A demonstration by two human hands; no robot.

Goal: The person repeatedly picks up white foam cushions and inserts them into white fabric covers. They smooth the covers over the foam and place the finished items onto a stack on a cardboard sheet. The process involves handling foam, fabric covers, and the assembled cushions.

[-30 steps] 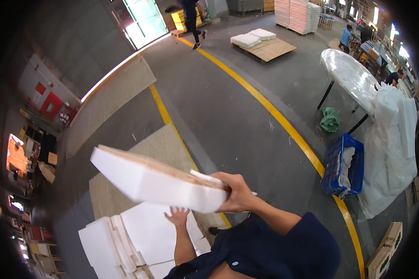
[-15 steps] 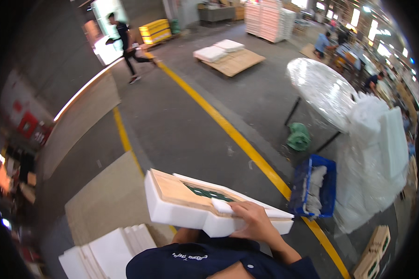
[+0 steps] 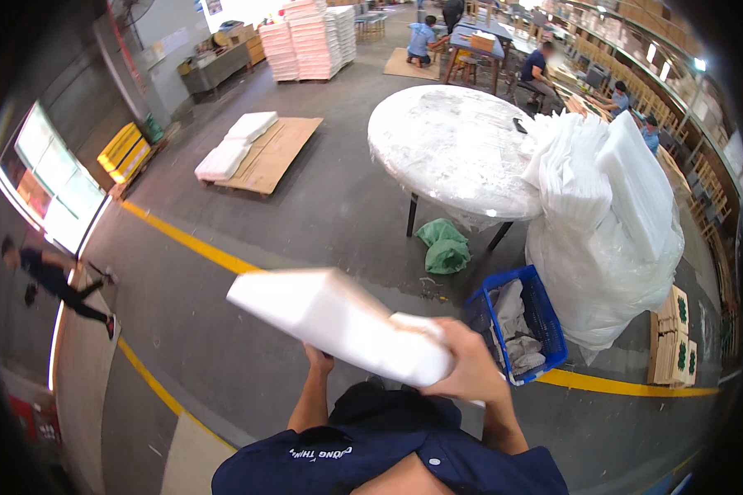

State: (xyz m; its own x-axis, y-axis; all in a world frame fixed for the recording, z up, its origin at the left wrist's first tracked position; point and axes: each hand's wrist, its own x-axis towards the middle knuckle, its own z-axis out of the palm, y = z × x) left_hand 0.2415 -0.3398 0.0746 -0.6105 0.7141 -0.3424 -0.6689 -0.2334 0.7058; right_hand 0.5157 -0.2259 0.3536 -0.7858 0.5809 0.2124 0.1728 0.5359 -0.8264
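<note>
The right hand is clamped on the right end of a white foam bundle, while the left hand, apart from it, shows below the bundle's near side; I cannot tell whether it touches. The bundle hangs tilted in front of the body, above the grey floor, its white side toward the camera where wood showed a moment ago. The white stack has left view and the wrapped round table now stands ahead, so the bundle faces away from that stack.
</note>
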